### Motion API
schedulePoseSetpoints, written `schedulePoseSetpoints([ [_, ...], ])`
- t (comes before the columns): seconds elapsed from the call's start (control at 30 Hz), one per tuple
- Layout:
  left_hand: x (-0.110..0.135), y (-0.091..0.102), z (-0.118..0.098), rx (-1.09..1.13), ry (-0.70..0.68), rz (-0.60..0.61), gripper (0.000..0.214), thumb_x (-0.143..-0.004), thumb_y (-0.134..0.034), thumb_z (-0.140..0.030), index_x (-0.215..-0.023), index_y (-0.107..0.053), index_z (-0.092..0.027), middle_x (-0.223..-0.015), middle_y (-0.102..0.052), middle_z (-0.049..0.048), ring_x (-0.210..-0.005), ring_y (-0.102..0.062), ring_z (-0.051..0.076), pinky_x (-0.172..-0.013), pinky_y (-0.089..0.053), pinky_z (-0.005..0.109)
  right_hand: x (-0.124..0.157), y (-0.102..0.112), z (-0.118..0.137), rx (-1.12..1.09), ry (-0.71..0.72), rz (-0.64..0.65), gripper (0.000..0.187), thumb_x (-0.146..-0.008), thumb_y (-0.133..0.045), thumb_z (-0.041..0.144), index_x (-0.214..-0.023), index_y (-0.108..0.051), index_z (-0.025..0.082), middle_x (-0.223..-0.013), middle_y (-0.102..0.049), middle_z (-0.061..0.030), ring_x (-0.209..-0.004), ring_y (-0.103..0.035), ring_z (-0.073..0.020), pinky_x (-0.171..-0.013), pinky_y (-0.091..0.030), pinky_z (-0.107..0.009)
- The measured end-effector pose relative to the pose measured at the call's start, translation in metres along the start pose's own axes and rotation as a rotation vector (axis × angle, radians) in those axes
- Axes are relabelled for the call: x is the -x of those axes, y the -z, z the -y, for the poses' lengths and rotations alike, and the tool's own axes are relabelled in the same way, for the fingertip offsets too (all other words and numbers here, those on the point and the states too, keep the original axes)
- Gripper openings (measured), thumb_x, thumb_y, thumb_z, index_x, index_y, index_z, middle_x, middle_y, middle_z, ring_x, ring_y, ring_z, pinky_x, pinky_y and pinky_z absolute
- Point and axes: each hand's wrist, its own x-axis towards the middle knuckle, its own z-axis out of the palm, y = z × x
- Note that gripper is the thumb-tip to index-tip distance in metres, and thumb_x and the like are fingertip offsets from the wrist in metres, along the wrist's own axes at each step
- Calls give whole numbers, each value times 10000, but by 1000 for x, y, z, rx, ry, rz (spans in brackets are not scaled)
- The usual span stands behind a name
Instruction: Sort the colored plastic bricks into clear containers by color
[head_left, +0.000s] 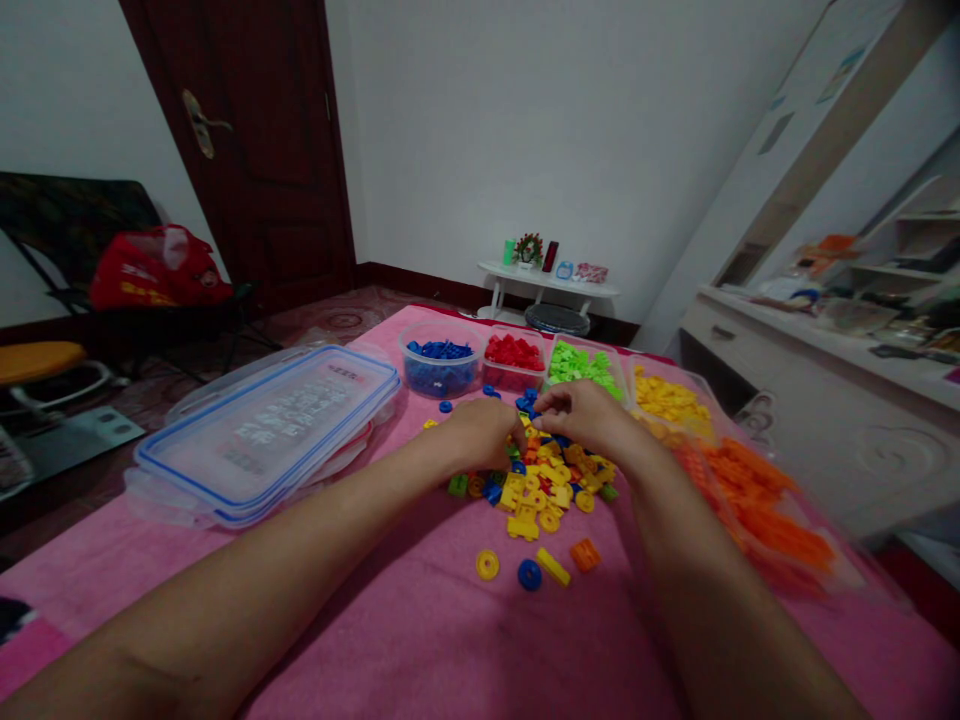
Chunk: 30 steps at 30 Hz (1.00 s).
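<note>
A mixed pile of plastic building pieces (pixel 536 490), mostly yellow with some blue, orange, green and red, lies on a pink cloth (pixel 420 620). My left hand (pixel 484 430) reaches into the pile's left side, fingers curled down and closed; whatever they grip is hidden. At the back of the pile is my right hand (pixel 589 412), with bent fingers and thumb apart, close to some blue pieces (pixel 527 400). Nearer me lie a yellow ring (pixel 487 564), a blue ring (pixel 529 574), a yellow bar (pixel 553 566) and an orange brick (pixel 585 555).
Behind the pile stand clear containers of blue pieces (pixel 439 370), red pieces (pixel 514 352) and green pieces (pixel 581 368). Yellow pieces (pixel 671 400) and orange pieces (pixel 765 505) fill containers on the right. Stacked clear lids (pixel 270 430) with blue rims lie at left.
</note>
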Motion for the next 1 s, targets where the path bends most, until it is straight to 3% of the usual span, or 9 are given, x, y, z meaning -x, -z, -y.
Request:
schedulePoseSetpoints([
  [0.13, 0, 7, 4, 9, 60, 7, 308, -656, -622, -265, -953, -704, -290, -923, -690, 49, -837, -619, 235, -641, -424, 281, 2, 0, 3, 45, 10, 36, 143, -640, -659, 198, -763, -688, 131, -600, -619, 1, -555, -543, -107, -492, -373, -203],
  [0.3, 1, 20, 19, -35, 200, -57, 381, -626, -623, -233, -1002, -677, -261, -1022, -665, 86, -908, -605, 267, -660, -439, 297, 10, -4, 15, 88, 26, 257, 141, -610, -661, 133, -746, -693, 146, -629, -650, 2, -578, -565, -104, -505, -385, -186],
  [0.47, 5, 26, 15, -27, 174, 186, 276, -546, -718, -327, -808, -730, -242, -821, -695, 66, -743, -614, 220, -613, -420, 263, 14, -20, 23, 180, 31, 365, 215, -572, -671, 108, -779, -696, 160, -632, -653, 11, -556, -556, -94, -470, -355, -175],
  [0.63, 4, 20, 9, -77, 177, 205, 344, -481, -750, -301, -798, -728, -169, -762, -677, 101, -660, -582, 217, -537, -368, 263, 12, -32, 16, 270, 75, 367, 115, -575, -620, 114, -663, -667, 172, -599, -634, 13, -521, -528, -87, -444, -319, -179],
  [0.73, 1, 16, 18, 120, 89, 172, 241, -544, -709, -317, -732, -710, -165, -657, -637, 47, -569, -524, 150, -491, -322, 231, 11, -25, 15, 282, 108, 346, 129, -567, -591, 92, -648, -656, 167, -586, -621, 15, -517, -510, -86, -453, -321, -184],
  [0.83, -4, 12, 26, 431, 33, 100, 187, -641, -644, -312, -726, -674, -149, -577, -561, -5, -493, -440, 91, -451, -287, 203, 11, -6, 17, 224, 113, 225, 110, -602, -579, 100, -664, -651, 155, -610, -623, 7, -549, -522, -91, -485, -346, -186],
  [0.93, -10, 4, 23, 794, 99, -17, 232, -721, -583, -363, -737, -616, -134, -541, -467, -34, -448, -368, 63, -417, -268, 185, 13, 16, 21, 157, 94, 21, 67, -651, -594, 155, -692, -646, 143, -612, -613, 0, -558, -526, -95, -500, -359, -191],
  [1.0, -13, -1, 17, 1016, 171, -28, 279, -750, -558, -411, -723, -570, -134, -527, -426, -46, -413, -331, 51, -387, -248, 179, 16, 27, 23, 132, 82, -49, 67, -662, -606, 179, -701, -646, 141, -604, -607, 1, -546, -521, -95, -497, -362, -194],
])
